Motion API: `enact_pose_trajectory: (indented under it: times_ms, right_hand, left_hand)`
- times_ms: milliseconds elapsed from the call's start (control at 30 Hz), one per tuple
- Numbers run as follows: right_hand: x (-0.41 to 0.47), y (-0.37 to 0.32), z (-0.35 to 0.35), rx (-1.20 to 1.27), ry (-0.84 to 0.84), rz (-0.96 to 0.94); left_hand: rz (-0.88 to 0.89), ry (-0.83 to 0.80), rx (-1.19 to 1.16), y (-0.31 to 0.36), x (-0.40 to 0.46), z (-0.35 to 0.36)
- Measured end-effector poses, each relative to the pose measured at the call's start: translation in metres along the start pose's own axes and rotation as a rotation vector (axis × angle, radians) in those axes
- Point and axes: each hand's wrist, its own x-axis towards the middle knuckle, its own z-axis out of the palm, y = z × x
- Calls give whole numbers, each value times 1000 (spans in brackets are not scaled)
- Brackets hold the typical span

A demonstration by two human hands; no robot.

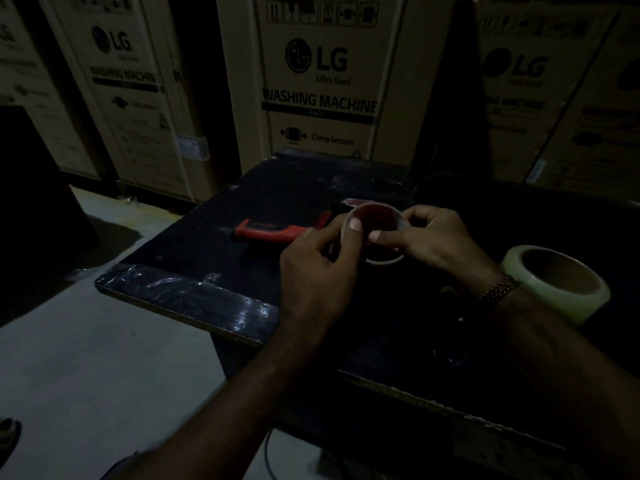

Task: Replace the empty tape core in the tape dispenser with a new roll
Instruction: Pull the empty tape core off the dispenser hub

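The red tape dispenser [273, 230] lies on the black table [214, 237], its handle pointing left. At its right end sits a thin pale ring, the empty tape core [389, 213], with red showing through its middle. My left hand [318, 268] pinches the core's near left rim with thumb and fingers. My right hand [433, 237] grips the core's right rim, thumb pressed on the front edge. A full roll of clear tape [554, 282] with a brown cardboard centre stands on the table to the right, behind my right wrist. The scene is dim.
Tall cardboard washing machine boxes [322, 81] stand in a row behind the table. The table's near left edge [180, 296] is wrapped in shiny tape. Pale floor [86, 358] lies to the left. A dark object [38, 209] stands at far left.
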Motion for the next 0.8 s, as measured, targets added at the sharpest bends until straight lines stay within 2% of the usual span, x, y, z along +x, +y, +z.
enact_pose_trajectory:
  times_ms: [67, 200, 433, 633, 800]
  right_hand:
    - [2, 1, 0, -37, 25, -48]
    - [3, 6, -1, -91, -12, -89]
    - [3, 5, -6, -224, 128, -323]
    - [-17, 9, -37, -285, 277, -274]
    - [-49, 19, -65, -462, 284, -122]
  left_hand:
    - [64, 12, 25, 3, -2, 0]
    - [-41, -4, 5, 2, -1, 1]
    - [-56, -20, 2, -2, 2, 3]
    - [-169, 107, -42, 1, 2, -1]
    - [-119, 130, -58, 8, -1, -3]
